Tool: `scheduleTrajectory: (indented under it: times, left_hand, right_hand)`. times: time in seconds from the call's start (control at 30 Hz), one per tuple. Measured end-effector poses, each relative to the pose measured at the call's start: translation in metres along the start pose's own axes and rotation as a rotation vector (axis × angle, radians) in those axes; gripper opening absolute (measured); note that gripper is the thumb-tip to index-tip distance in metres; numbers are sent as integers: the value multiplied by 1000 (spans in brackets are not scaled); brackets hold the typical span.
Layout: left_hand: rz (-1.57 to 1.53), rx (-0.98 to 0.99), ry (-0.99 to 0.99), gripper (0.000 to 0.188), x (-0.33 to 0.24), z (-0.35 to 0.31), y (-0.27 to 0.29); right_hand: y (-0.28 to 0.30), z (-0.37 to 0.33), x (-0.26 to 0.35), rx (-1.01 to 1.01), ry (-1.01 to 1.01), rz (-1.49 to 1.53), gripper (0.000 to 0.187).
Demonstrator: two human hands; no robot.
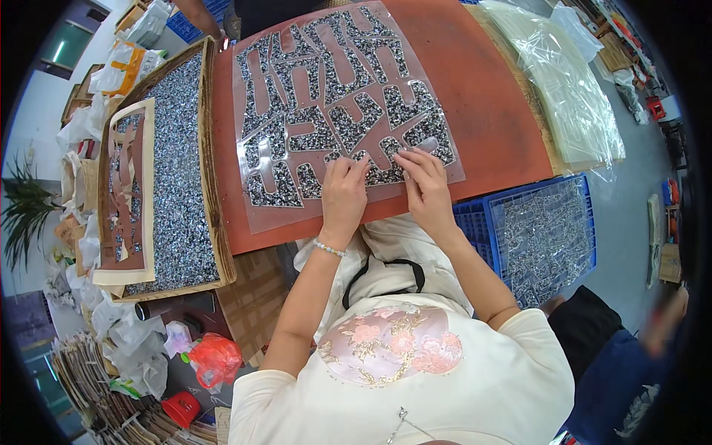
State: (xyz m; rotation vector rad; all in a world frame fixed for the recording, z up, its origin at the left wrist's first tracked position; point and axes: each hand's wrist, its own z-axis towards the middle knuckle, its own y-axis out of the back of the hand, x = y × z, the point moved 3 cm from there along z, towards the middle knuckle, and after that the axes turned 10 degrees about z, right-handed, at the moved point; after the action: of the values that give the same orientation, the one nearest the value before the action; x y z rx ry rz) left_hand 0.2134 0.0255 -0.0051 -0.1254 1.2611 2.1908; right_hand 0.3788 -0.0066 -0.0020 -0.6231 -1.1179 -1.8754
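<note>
A clear plastic sheet [458, 165] lies on the reddish-brown table, bearing panels of tiny black and silver rhinestones [311, 130] with bare gaps between them. At the sheet's near edge my left hand [345, 194] bends over one panel, its fingertips close together on the stones. Just to the right, my right hand [428, 185] is also closed, thumb near the forefinger, its fingertips touching the same area. Anything pinched in either hand is too small to make out. A bead bracelet circles my left wrist.
Left of the sheet stands a wooden-edged tray [210, 170] of loose rhinestones, with a cut-out stencil [150, 193] inside. Clear plastic sheets [564, 96] are stacked at the far right. A blue crate [475, 230] holds finished-looking sheets below. Other people are at the far edge and lower right.
</note>
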Motion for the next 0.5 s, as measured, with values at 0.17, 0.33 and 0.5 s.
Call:
scheduleTrajectory:
  times: [0.17,0.33,0.5]
  left_hand:
    - [47,96,-21,44,2,-3,11]
    - [83,-8,55,53,-4,-8,48]
    - [453,-210,289,23,82,-27,141]
  right_hand:
    - [-21,15,12,116,90,-125,43]
    - [-39,14,23,309,186,-438,47]
    - [-57,16,43,457,194,-684,46]
